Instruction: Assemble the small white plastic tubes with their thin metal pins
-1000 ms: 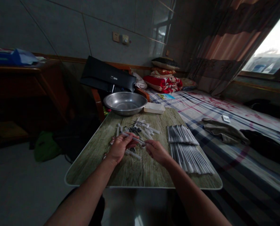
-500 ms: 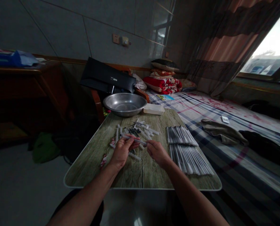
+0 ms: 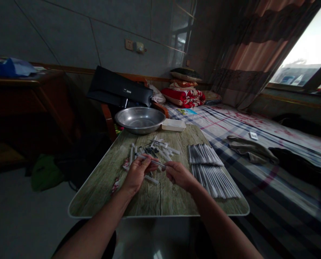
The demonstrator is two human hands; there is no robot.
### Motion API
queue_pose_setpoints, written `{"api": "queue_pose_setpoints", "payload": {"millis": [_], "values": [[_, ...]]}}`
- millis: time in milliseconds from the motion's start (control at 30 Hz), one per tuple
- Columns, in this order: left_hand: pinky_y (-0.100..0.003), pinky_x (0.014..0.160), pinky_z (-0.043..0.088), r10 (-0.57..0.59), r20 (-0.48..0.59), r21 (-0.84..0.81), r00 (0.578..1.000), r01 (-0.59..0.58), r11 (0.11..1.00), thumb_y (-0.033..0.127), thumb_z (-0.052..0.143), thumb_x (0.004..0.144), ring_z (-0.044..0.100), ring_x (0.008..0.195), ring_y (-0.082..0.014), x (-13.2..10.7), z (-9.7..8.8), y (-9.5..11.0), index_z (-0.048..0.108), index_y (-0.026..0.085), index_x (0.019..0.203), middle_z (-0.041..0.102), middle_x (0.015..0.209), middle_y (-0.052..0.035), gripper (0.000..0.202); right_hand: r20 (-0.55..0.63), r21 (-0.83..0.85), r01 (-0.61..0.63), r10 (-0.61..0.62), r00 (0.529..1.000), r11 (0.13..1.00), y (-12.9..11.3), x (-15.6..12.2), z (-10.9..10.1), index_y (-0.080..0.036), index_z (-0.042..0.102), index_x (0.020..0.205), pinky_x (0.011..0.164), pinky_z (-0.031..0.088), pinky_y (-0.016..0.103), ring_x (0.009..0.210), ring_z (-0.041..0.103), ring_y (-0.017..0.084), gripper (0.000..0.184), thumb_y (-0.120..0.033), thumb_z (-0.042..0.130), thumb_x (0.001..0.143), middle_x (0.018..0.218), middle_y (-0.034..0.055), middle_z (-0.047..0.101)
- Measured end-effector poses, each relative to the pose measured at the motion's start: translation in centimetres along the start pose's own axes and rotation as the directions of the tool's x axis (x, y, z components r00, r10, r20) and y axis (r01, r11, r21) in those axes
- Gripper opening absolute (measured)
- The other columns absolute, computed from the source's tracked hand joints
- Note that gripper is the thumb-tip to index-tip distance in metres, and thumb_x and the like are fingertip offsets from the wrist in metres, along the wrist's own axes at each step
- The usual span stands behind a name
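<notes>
Grey wall [image 3: 114, 28]; curtain [image 3: 260, 50] beside bright window [image 3: 307, 46].

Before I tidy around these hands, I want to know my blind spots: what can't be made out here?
All in the head view:
Right end of the thin white tube: covered by the fingers of the right hand.
Part of the loose pile: behind the left hand.
Lettering on the label of the black panel: too small.
Far side of the blue thing: cut off by the left edge.
</notes>
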State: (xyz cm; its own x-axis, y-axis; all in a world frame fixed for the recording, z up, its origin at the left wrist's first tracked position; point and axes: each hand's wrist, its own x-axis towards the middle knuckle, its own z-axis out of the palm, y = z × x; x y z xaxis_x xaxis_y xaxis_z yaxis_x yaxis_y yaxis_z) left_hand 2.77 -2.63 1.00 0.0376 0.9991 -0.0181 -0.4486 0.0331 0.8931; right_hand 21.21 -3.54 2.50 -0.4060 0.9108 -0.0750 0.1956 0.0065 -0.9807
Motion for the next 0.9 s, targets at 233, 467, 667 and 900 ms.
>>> {"api": "queue_pose_setpoints", "payload": {"millis": [233,467,667,900], "values": [[-0.026,0.061,0.055,-0.108,0.233,0.159,0.967,0.071,0.985,0.039,0.075,0.070,0.067,0.064,-0.0148,-0.2,-0.4,-0.4,0.064,0.016,0.085,0.073,0.080,-0.0052,0.030,0.177,-0.328,0.106,-0.049,0.983,0.939,-0.9,-1.3,-0.9,-0.014,0.065,0.080,0.050,0.031,0.019,0.052,0.044,0.007,0.012,-0.023,0.058,0.078,0.058,-0.0045,0.049],[-0.024,0.058,0.052,-0.102,0.200,0.195,0.974,0.062,0.979,0.039,0.071,0.074,0.066,0.066,-0.0146,0.4,-1.0,0.1,0.066,0.016,0.091,0.073,0.088,-0.0076,0.030,0.035,-0.503,0.040,-0.026,0.999,0.863,-1.7,-3.8,-4.4,-0.015,0.063,0.083,0.056,0.036,0.021,0.060,0.049,0.010,0.010,-0.020,0.058,0.075,0.067,-0.0017,0.057],[-0.022,0.054,0.049,0.076,-0.033,0.207,0.997,-0.068,0.976,0.043,0.074,0.067,0.062,0.059,-0.0118,1.5,-2.4,1.8,0.065,0.015,0.084,0.071,0.081,-0.0057,0.034,-0.262,-0.681,-0.262,0.106,0.959,0.683,-1.9,-8.2,-12.0,-0.014,0.059,0.075,0.048,0.033,0.020,0.051,0.048,0.009,0.010,-0.023,0.054,0.075,0.060,-0.0003,0.056],[-0.022,0.052,0.047,0.220,-0.206,0.253,0.954,-0.166,0.953,0.041,0.072,0.065,0.059,0.057,-0.0115,2.8,-4.6,2.4,0.063,0.014,0.081,0.069,0.078,-0.0048,0.032,-0.320,-0.673,-0.530,0.443,0.837,0.515,0.7,-10.9,-15.0,-0.015,0.054,0.057,0.041,0.035,0.019,0.040,0.049,0.009,0.019,-0.018,0.050,0.075,0.048,0.0018,0.057]]}}
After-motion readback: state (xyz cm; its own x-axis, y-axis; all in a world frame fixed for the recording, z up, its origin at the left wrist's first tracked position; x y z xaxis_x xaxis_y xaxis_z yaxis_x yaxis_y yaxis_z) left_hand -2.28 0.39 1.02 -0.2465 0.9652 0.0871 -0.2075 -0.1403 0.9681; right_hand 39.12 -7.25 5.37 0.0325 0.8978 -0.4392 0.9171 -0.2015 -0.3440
